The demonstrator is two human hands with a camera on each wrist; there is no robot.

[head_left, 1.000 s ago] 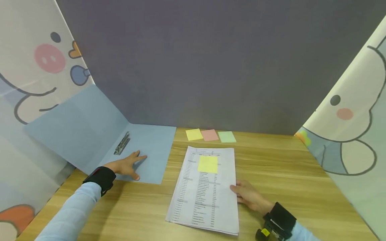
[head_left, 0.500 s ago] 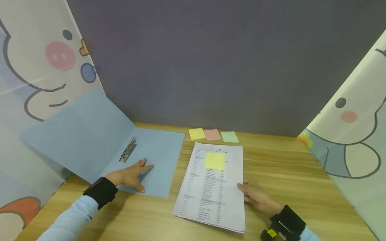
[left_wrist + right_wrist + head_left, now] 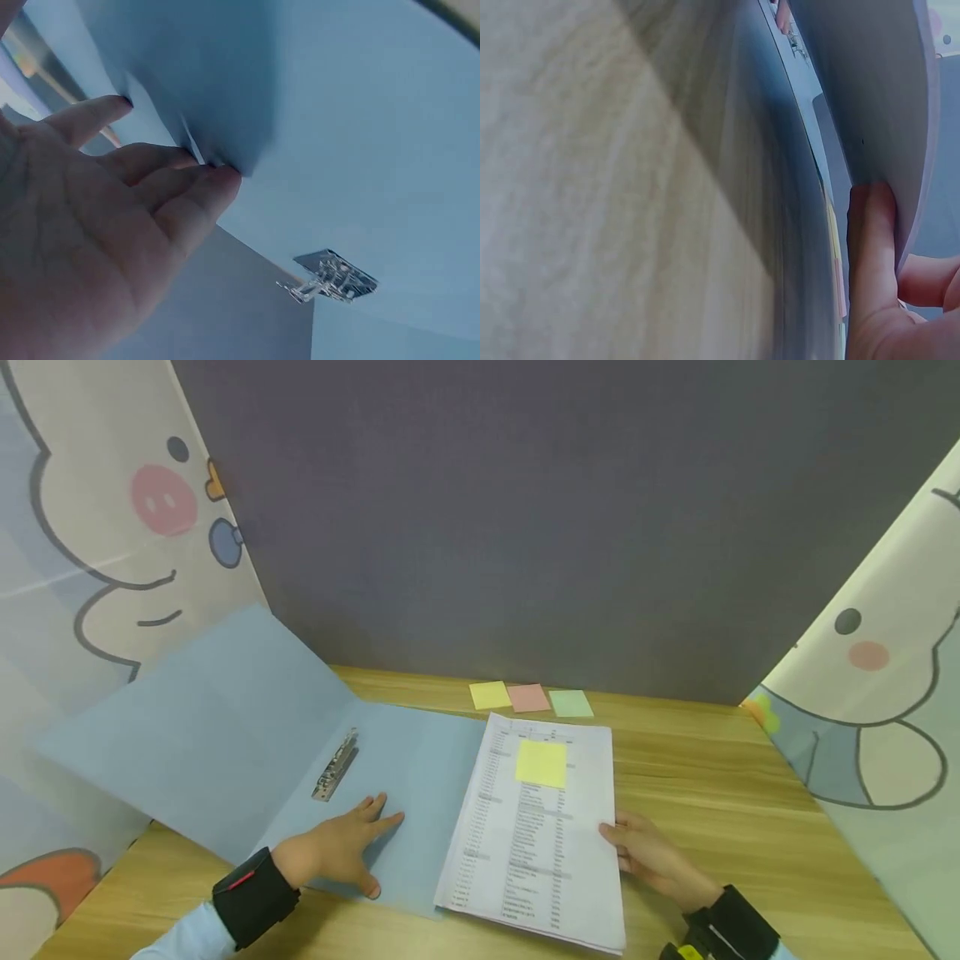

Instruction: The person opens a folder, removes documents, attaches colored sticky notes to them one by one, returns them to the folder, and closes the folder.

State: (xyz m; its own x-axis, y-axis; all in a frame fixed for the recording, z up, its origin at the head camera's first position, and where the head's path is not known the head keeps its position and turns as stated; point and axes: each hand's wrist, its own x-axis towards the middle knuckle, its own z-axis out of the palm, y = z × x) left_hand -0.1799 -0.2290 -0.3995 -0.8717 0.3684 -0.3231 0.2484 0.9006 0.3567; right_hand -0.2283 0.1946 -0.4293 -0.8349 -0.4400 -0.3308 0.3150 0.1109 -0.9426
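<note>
Open folder, paper stack at its right edge.
I see left hand (image 3: 337, 852) flat, fingers straight, pressing blue folder (image 3: 405, 768) on table (image 3: 712, 793); right hand (image 3: 648, 856) grasps paper stack (image 3: 536, 843) at its right edge, stack overlapping folder; metal clip (image 3: 335, 766) near spine.

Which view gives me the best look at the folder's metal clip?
The head view: the metal clip lies whole on the open blue folder, just beyond the left hand. The left wrist view shows it small and low. In the right wrist view it cannot be made out clearly.

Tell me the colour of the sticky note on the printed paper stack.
Yellow sticky note, clearest in the head view.
</note>
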